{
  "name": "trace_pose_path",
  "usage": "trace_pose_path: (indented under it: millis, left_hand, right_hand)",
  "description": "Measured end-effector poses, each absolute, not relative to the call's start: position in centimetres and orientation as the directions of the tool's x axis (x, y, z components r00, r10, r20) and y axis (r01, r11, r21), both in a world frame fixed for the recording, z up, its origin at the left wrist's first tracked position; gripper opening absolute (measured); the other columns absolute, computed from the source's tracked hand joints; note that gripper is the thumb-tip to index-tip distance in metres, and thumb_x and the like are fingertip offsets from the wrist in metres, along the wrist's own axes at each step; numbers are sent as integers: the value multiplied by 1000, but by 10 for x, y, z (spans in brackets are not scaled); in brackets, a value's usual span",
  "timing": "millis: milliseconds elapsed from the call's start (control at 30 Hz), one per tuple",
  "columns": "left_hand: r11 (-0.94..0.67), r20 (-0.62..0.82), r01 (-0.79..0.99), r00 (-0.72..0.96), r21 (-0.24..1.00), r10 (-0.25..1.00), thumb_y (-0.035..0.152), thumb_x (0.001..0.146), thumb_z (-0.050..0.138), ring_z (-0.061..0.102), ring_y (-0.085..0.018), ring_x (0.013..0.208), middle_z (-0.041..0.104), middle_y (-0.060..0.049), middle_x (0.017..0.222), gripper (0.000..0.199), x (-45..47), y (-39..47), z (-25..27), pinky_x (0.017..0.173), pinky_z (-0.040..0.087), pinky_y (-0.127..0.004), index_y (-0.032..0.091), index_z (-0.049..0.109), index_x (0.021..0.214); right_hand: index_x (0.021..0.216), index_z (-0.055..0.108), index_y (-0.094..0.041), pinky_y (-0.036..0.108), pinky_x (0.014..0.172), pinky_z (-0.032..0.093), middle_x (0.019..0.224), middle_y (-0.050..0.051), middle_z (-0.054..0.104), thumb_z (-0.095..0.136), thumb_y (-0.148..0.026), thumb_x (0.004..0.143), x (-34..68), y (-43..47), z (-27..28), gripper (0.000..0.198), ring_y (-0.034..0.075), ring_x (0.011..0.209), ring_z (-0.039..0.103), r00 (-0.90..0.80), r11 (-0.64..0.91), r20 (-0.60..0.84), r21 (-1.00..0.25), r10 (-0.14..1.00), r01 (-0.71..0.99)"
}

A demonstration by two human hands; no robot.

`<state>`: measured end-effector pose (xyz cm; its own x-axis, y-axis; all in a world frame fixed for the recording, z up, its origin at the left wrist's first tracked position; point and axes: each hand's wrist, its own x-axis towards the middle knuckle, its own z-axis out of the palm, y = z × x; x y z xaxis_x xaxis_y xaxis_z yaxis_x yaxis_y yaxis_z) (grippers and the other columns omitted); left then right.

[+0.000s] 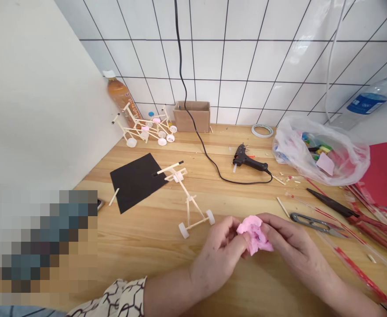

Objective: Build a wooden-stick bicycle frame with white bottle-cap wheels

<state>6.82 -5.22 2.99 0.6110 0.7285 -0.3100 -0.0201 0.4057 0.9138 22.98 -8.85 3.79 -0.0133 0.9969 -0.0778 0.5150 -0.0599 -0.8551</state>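
Note:
A crumpled pink wad (pixel 254 235) of soft, folded material is pinched between both hands above the front of the table; whether it is clay or paper I cannot tell. My left hand (pixel 221 253) grips its left side, thumb in front. On its right side, the thumb and fingers of my right hand (pixel 290 244) are closed on it. Just beyond my left hand stands a small tricycle model (pixel 189 198) made of pale sticks, with white wheels and black-tipped handlebars. Its front end is beside a black sheet (pixel 134 185).
More stick models (pixel 144 127) stand at the back left near a tea bottle (pixel 121 94) and a cardboard box (pixel 193 116). A corded glue gun (pixel 251 162) lies mid-table. Rightward are a plastic bag (pixel 322 154), scissors (pixel 319 223), red-handled pliers (pixel 355 215) and a red sheet (pixel 385 176).

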Motion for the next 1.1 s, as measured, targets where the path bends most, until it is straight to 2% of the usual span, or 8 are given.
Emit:
trace_pose_path:
  millis: [100,233,367,433,600,733,900,1100]
  left_hand:
    - [432,-294,-92,605,897,740,33,78,62,54,-13,75,58,-3,83,23,70,-55,28,72,44,-26,15,50,86]
    - [379,-246,-123,574,917,781,39,81,60,53,-12,66,56,-1,75,27,70,-55,21,64,45,-25,17,45,85]
    - [319,-272,-4,509,948,816,38,83,56,54,-12,62,58,-1,73,23,68,-53,17,58,44,-24,17,49,86]
    - [283,-263,33,480,959,837,36,83,56,57,-14,66,61,-2,77,20,68,-53,17,60,45,-24,16,52,85]
    - [296,-242,-22,520,955,819,32,84,52,57,-13,62,63,-2,76,16,69,-54,19,55,42,-22,16,56,85]
    - [271,-253,40,513,962,820,28,82,53,43,-8,48,50,3,56,16,68,-52,20,48,34,-20,14,61,80]
    - [413,-327,-11,592,911,737,34,79,57,37,-6,43,44,5,51,22,67,-46,17,43,28,-19,12,59,78]
    - [394,-290,-52,590,917,753,40,80,56,38,-7,46,46,4,55,27,67,-47,16,46,30,-19,13,55,83]
  right_hand:
    - [83,60,-21,22,63,49,76,2,64,41,-34,90,226,-90,40,24,15,71,62,-25,19,7,-847,1000,531]
    - [80,59,-22,21,62,49,77,3,65,40,-31,91,223,-92,41,24,14,70,62,-77,100,69,-828,995,551]
    - [94,58,-22,23,65,52,86,3,68,47,-35,89,222,-96,36,18,15,76,64,-68,70,37,-809,997,583]
    - [100,55,-22,25,66,53,88,4,68,58,-39,81,221,-99,31,26,17,77,65,-18,66,71,-771,997,633]
    - [93,55,-21,25,61,50,77,2,66,52,-31,85,220,-104,24,13,15,67,62,14,66,103,-727,995,684]
    - [85,56,-21,22,60,48,74,1,65,45,-30,89,221,-101,29,15,13,67,60,-20,47,44,-795,999,605]
    - [74,56,-20,22,55,43,69,1,60,44,-39,89,224,-100,35,28,12,60,54,-33,-39,-63,-872,997,488]
    - [72,61,-16,25,60,45,67,2,59,54,-50,82,230,-97,27,36,15,64,55,-36,-345,-346,-938,937,40]
